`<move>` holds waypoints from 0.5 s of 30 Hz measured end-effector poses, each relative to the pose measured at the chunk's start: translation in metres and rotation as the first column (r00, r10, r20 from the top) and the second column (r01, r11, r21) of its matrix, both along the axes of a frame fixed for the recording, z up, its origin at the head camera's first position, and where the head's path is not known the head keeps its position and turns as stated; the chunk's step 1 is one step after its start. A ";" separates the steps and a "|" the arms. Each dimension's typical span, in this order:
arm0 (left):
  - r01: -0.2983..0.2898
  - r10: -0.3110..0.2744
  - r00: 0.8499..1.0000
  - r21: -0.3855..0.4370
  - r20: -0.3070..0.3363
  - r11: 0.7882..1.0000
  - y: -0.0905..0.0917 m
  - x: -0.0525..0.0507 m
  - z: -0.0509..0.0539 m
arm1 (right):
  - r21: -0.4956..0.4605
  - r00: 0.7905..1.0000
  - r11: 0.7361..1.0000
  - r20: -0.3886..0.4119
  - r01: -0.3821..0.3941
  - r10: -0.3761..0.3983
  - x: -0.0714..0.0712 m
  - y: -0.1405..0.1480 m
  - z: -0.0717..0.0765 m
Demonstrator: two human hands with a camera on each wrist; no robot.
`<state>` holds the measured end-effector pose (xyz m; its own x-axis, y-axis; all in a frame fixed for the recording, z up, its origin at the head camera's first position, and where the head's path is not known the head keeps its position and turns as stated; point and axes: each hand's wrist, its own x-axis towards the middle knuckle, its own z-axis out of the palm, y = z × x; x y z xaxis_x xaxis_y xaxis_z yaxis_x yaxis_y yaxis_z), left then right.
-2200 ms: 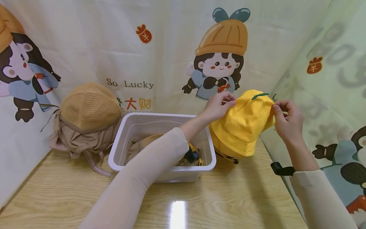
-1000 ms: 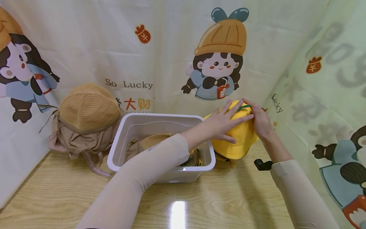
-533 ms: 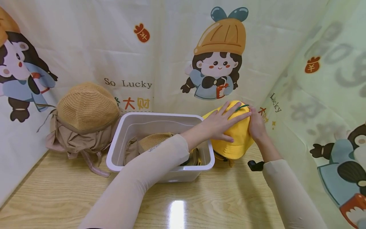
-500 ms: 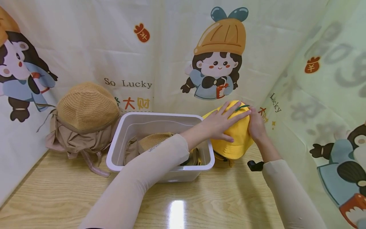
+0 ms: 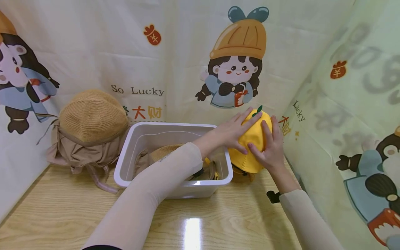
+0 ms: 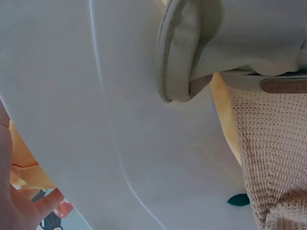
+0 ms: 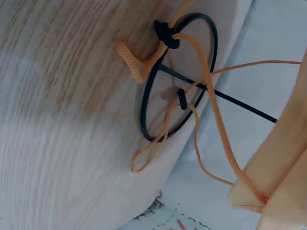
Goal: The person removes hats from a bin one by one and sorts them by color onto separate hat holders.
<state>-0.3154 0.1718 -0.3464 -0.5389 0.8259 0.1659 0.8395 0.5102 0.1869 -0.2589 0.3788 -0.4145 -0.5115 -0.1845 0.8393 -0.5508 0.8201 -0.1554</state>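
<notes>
A yellow bucket hat (image 5: 256, 133) with a small green leaf (image 5: 257, 111) on its crown sits upright on a stand, right of the tub. Spread over its left side and front, my left hand (image 5: 229, 133) touches it with straight fingers. On the right side my right hand (image 5: 272, 149) lies against the crown, fingers apart. In the right wrist view, orange cords (image 7: 218, 124) with black toggles hang from the hat's brim (image 7: 283, 158). The stand's black ring base (image 7: 145, 108) rests on the table below. Part of the left hand shows in the left wrist view (image 6: 21, 211).
A grey plastic tub (image 5: 156, 132) stands mid-table, holding a woven tan hat (image 6: 273, 139), a khaki brimmed piece (image 6: 240, 38) and some yellow cloth. To its left, another woven hat (image 5: 93, 118) with a fabric brim sits raised. A printed curtain (image 5: 181, 69) closes off the back.
My right hand has come round from the hat's far right side to its front right. The leaf now points up instead of sideways. Earlier, both hands pinched the hat higher up; it now sits lower.
</notes>
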 end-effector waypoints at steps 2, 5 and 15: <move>-0.002 0.002 1.000 -0.002 0.008 1.000 0.000 0.000 0.000 | -0.011 1.000 1.000 -0.009 -0.002 0.001 -0.002 -0.001 -0.003; -0.010 0.010 1.000 -0.005 0.030 1.000 0.000 0.000 0.000 | -0.038 1.000 0.999 -0.011 -0.010 0.010 -0.003 -0.002 -0.009; -0.008 0.008 1.000 0.002 0.025 1.000 0.003 0.003 -0.002 | -0.063 0.993 0.998 0.117 -0.016 0.023 0.003 0.005 -0.012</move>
<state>-0.3125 0.1747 -0.3485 -0.5492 0.8214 0.1537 0.8306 0.5162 0.2091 -0.2561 0.3842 -0.4269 -0.6038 -0.1448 0.7839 -0.5416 0.7960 -0.2701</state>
